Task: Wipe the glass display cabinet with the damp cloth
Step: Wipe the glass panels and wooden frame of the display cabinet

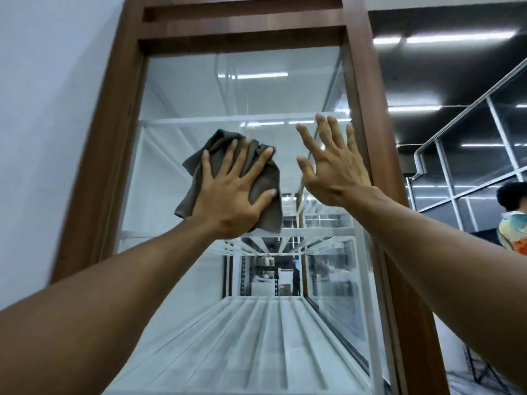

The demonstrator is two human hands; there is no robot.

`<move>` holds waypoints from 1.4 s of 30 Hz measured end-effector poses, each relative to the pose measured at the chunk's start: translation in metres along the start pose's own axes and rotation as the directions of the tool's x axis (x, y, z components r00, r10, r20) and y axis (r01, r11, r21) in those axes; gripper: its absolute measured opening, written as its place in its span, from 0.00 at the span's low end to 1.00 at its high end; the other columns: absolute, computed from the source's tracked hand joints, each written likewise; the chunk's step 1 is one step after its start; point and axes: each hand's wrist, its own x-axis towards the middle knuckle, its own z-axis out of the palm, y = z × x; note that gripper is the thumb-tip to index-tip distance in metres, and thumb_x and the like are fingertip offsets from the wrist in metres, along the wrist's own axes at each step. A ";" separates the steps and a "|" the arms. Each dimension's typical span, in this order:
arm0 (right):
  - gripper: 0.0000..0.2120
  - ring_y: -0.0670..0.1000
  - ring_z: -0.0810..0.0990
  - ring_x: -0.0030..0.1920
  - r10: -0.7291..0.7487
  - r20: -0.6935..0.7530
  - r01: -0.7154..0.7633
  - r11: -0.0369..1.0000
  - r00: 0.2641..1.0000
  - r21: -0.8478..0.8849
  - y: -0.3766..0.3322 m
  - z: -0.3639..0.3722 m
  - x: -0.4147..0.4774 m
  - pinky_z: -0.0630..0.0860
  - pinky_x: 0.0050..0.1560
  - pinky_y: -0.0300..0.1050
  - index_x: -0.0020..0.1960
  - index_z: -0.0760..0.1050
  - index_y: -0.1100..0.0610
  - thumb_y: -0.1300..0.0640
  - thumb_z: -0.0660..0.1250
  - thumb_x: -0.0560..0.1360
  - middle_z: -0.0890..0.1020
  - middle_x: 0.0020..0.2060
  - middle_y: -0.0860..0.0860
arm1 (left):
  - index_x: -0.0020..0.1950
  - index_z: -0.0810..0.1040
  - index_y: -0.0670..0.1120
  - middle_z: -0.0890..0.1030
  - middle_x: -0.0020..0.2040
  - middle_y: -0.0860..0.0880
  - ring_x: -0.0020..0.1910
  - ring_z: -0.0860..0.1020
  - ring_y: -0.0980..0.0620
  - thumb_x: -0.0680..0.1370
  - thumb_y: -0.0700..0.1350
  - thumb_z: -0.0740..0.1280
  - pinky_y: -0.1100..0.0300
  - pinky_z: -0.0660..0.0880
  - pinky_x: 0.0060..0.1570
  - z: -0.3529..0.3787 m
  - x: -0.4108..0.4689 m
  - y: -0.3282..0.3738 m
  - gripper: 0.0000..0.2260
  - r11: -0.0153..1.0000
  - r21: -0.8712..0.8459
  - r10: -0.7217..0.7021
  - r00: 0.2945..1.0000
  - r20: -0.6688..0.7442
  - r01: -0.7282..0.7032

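Note:
A tall glass display cabinet with a brown wooden frame fills the view, with white shelves behind the pane. My left hand lies flat with spread, straight fingers on a dark olive cloth, pressing it against the glass near the middle of the pane. To its right my right hand is raised with straight, spread fingers at the pane's right edge, holding nothing. Whether it touches the glass is unclear.
A white wall runs along the cabinet's left side. To the right are more glass partitions with metal frames under a dark ceiling with strip lights. A person in a colourful shirt stands at the far right.

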 end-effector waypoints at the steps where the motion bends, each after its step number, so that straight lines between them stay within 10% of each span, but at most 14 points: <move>1: 0.34 0.56 0.34 0.83 -0.003 0.003 0.003 1.000 1.000 0.006 -0.001 0.001 -0.001 0.32 0.81 0.60 0.84 0.39 0.44 0.39 0.42 0.80 0.37 0.84 0.55 | 0.84 0.40 0.64 0.40 0.86 0.52 0.84 0.37 0.51 0.80 0.70 0.45 0.32 0.36 0.78 -0.002 -0.007 -0.011 0.33 0.999 0.014 0.038 0.999 0.007 -0.038; 8: 0.33 0.54 0.33 0.83 0.025 0.002 -0.025 0.999 1.000 0.020 -0.004 0.005 -0.010 0.31 0.81 0.60 0.84 0.38 0.44 0.38 0.39 0.81 0.36 0.83 0.54 | 0.84 0.41 0.63 0.41 0.86 0.49 0.84 0.37 0.45 0.83 0.68 0.49 0.29 0.33 0.76 -0.012 0.041 -0.026 0.32 0.906 -0.055 -0.420 0.908 -0.011 0.419; 17: 0.34 0.54 0.32 0.82 0.012 0.024 -0.013 0.999 1.000 0.031 -0.010 0.012 -0.039 0.32 0.81 0.61 0.84 0.37 0.45 0.37 0.40 0.81 0.35 0.83 0.54 | 0.84 0.41 0.63 0.41 0.86 0.50 0.84 0.38 0.50 0.81 0.70 0.46 0.29 0.38 0.78 0.004 -0.024 0.005 0.34 0.994 0.044 0.101 0.995 0.016 -0.102; 23: 0.36 0.56 0.34 0.83 -0.057 0.089 0.063 0.996 0.994 -0.065 -0.003 -0.001 -0.051 0.35 0.83 0.58 0.84 0.36 0.47 0.37 0.38 0.80 0.36 0.83 0.56 | 0.84 0.41 0.61 0.40 0.86 0.49 0.84 0.37 0.45 0.82 0.68 0.48 0.29 0.32 0.76 0.004 0.031 0.026 0.33 0.940 -0.079 -0.336 0.941 -0.035 0.333; 32: 0.35 0.57 0.38 0.84 -0.144 0.035 0.147 0.983 0.989 -0.113 0.029 -0.003 -0.082 0.37 0.83 0.58 0.85 0.45 0.48 0.36 0.42 0.81 0.44 0.84 0.59 | 0.85 0.43 0.60 0.42 0.86 0.50 0.85 0.39 0.48 0.83 0.67 0.47 0.29 0.40 0.78 0.014 -0.028 0.038 0.32 0.984 0.054 0.169 0.986 0.016 -0.169; 38: 0.37 0.57 0.35 0.83 -0.056 -0.036 0.055 0.997 0.998 -0.045 0.033 -0.002 -0.094 0.35 0.83 0.54 0.84 0.50 0.46 0.33 0.45 0.79 0.41 0.83 0.61 | 0.85 0.43 0.62 0.41 0.86 0.49 0.85 0.39 0.46 0.80 0.69 0.45 0.29 0.35 0.77 0.012 0.007 0.044 0.34 0.975 -0.053 -0.219 0.975 -0.045 0.216; 42: 0.39 0.56 0.37 0.84 -0.075 -0.031 0.075 0.997 0.997 -0.009 0.043 -0.002 -0.097 0.38 0.83 0.54 0.85 0.50 0.48 0.33 0.47 0.78 0.41 0.84 0.58 | 0.85 0.42 0.61 0.40 0.86 0.47 0.84 0.37 0.44 0.81 0.68 0.46 0.28 0.34 0.76 0.024 -0.021 0.081 0.34 0.994 -0.025 -0.111 0.993 -0.045 0.110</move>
